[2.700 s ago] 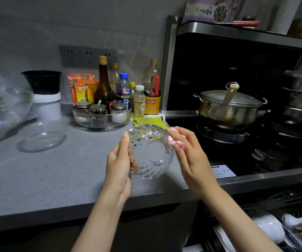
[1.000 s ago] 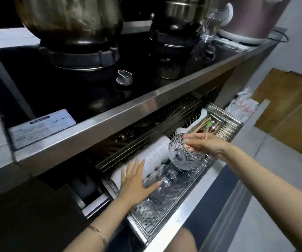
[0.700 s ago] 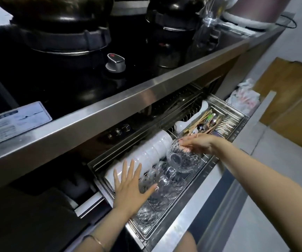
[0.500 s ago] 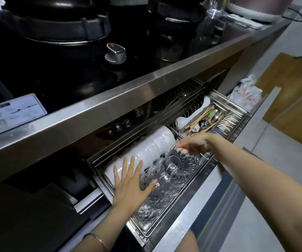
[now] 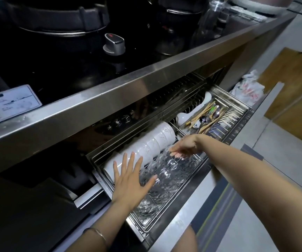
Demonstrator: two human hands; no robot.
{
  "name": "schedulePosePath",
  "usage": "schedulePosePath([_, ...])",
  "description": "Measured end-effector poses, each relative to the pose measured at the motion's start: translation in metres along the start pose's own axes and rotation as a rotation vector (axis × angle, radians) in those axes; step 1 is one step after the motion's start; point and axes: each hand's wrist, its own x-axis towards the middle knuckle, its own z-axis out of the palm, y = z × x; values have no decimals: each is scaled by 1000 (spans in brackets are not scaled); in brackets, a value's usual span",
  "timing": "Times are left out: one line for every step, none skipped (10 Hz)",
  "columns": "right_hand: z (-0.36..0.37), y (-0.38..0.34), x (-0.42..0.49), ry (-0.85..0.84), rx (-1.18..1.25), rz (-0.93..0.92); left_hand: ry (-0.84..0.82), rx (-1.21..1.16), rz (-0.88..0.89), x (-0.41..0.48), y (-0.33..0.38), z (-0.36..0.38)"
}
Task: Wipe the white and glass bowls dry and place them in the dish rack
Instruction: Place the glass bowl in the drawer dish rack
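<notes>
The left hand [image 5: 128, 180] lies open, fingers spread, over the row of white ceramic bowls [image 5: 157, 140] in the stainless-steel pull-out dish rack [image 5: 181, 213]. Beside them stands a row of glassware, and at its right end the right hand [image 5: 184, 145] grips the rim of the patterned clear glass bowl [image 5: 181, 164] with curled fingertips.

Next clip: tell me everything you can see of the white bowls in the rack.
The white bowls are glossy and ceramic-looking, with faint patterns. They are nested on their sides in one row along the back lane of the pull-out wire dish rack. In front, alongside them, lie glass bowls. The left hand spreads straight fingers over the row's near end.
</notes>
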Motion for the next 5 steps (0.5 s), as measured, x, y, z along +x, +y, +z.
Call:
schedulePosePath([-3, 3, 9, -69, -47, 43, -3, 3, -2, 0, 0, 0])
schedulePosePath([-1, 1, 7, -67, -85, 69, -2, 3, -2, 0, -1, 0])
schedulePosePath([-1, 1, 5, -62, 14, 66, 0, -6, -2, 0, 0, 0])
schedulePosePath([2, 0, 2, -55, 74, 65, 10, -17, -2, -1, 0, 0])
schedulePosePath([6, -1, -3, -18, 67, 60, 8, -22, 4, -1, 0, -1])
